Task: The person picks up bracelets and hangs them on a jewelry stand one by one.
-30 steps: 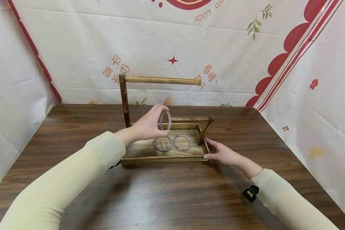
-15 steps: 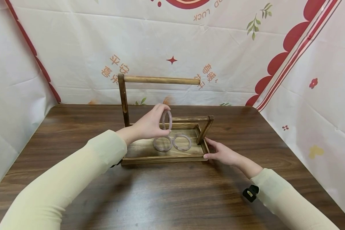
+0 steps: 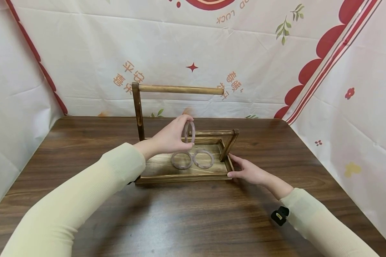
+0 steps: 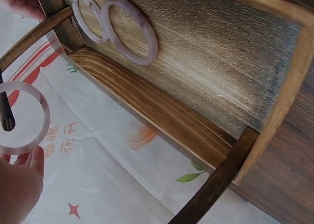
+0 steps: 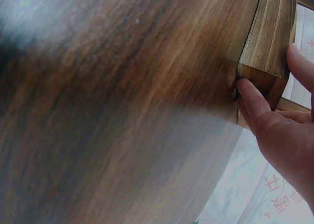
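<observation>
My left hand (image 3: 172, 134) pinches a pale lilac bangle (image 3: 193, 134) on edge, between thumb below and fingers above. The free end of the stand's lower bar (image 3: 212, 133) shows within the ring; in the left wrist view the dark bar end (image 4: 7, 121) also appears inside the held bangle (image 4: 45, 111). Two more bangles lie flat side by side in the tray of the wooden display stand (image 3: 183, 179): a left one (image 3: 182, 168) and a right one (image 3: 203, 167). My right hand (image 3: 249, 172) grips the tray's right end, thumb at the front corner (image 5: 255, 71).
The stand's tall left post (image 3: 138, 114) carries an upper bar (image 3: 180, 89) pointing right. Its short right post (image 3: 229, 146) carries the lower bar pointing left. The stand rests on a brown wooden table (image 3: 186, 214), with a printed white cloth (image 3: 167, 46) behind.
My left hand has moved slightly right and up with the bangle, bringing the ring over the lower bar's free end. The right hand and the two flat bangles stay put.
</observation>
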Available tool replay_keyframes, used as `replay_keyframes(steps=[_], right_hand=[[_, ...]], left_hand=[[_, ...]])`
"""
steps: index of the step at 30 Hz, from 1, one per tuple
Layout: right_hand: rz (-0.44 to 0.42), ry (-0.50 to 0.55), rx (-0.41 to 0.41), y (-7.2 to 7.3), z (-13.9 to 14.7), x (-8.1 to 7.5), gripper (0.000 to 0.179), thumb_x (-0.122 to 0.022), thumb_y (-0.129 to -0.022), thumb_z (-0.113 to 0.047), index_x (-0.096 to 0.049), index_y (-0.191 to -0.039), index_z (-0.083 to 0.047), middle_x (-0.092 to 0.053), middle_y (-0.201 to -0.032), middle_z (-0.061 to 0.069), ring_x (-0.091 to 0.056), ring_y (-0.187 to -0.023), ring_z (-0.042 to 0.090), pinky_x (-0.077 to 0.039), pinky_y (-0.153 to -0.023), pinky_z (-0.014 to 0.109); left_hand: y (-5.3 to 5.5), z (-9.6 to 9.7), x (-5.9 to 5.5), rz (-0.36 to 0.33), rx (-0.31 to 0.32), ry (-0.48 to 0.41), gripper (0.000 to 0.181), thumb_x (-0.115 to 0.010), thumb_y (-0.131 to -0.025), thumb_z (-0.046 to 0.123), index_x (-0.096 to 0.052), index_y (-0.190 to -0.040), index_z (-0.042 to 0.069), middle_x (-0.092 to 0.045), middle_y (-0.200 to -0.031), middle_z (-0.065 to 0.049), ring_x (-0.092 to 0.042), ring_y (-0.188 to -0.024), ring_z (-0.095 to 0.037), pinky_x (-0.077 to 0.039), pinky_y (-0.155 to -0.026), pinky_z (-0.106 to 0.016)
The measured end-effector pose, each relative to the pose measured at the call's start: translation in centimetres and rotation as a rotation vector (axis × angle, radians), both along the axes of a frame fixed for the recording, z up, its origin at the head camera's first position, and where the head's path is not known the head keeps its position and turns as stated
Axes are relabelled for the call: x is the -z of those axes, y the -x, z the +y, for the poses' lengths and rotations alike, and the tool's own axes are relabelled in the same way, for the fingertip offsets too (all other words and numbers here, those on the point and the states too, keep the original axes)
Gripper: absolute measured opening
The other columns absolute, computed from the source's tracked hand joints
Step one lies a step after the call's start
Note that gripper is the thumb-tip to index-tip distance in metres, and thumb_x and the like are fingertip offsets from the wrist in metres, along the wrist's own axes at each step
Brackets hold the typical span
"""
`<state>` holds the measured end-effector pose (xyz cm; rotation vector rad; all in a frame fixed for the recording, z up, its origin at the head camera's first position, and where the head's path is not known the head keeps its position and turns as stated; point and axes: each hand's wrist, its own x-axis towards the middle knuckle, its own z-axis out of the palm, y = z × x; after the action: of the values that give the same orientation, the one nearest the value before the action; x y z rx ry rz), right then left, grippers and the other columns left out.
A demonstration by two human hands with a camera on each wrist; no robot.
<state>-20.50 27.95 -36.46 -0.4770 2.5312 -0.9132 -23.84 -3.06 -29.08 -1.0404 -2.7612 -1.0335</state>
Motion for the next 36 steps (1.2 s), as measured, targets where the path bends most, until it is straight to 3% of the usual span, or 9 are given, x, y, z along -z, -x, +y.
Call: replay_keyframes(steps=[9,23,36], right_hand=[[-0.001,-0.003,0.007,-0.1,-0.2,-0.1,0.081,-0.060,-0.090,-0.025,-0.011,-0.146,0.007,-0.023,-0.148,0.030,-0.029,-0.135,0.044,-0.033,-0.104,0.056],[-0.006,-0.009,0.011,-0.1,-0.2,-0.1,0.082,-0.060,-0.089,-0.025,-0.011,-0.146,0.006,-0.022,-0.149,0.030,-0.029,-0.135,0.044,-0.033,-0.104,0.055],[-0.009,0.006,-0.009,-0.1,-0.3,-0.3,0.082,-0.059,-0.090,-0.024,-0.009,-0.146,0.008,-0.025,-0.147,0.032,-0.032,-0.133,0.045,-0.036,-0.102,0.054]], left_hand=[[0.3,0.7,-0.3,-0.014,0.014,0.018,0.073,-0.067,-0.080,0.024,-0.031,-0.139,0.001,-0.040,-0.139,-0.014,-0.042,-0.128,-0.026,-0.038,-0.106,-0.038],[0.5,2.0,-0.3,0.030,0.021,0.035,0.072,-0.069,-0.078,0.022,-0.034,-0.138,0.004,-0.042,-0.138,-0.011,-0.044,-0.128,-0.024,-0.036,-0.108,-0.036],[0.5,2.8,-0.6,0.022,0.008,0.090,0.075,-0.068,-0.079,0.025,-0.031,-0.142,0.009,-0.038,-0.144,-0.009,-0.046,-0.126,-0.022,-0.039,-0.105,-0.036]])
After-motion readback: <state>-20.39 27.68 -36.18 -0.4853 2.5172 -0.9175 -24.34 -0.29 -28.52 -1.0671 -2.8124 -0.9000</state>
